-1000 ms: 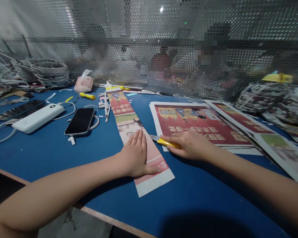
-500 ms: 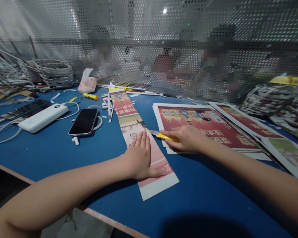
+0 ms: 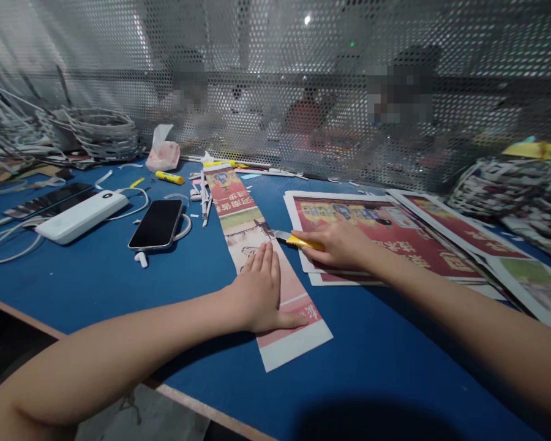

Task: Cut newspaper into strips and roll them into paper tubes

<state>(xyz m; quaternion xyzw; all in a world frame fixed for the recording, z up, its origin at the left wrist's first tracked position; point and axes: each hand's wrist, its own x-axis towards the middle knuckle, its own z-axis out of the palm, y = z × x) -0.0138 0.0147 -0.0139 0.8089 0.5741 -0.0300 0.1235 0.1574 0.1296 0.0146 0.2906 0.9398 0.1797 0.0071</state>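
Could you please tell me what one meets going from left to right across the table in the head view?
White power bank → black phone → left hand, flat on the paper strip → yellow utility knife → right hand → woven paper pile.

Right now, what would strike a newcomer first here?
The two bare arms at centre: the left hand lies flat on a long paper strip, while the right hand grips a yellow utility knife at the strip's right edge. Left of them on the blue table lie a black phone and a white power bank.
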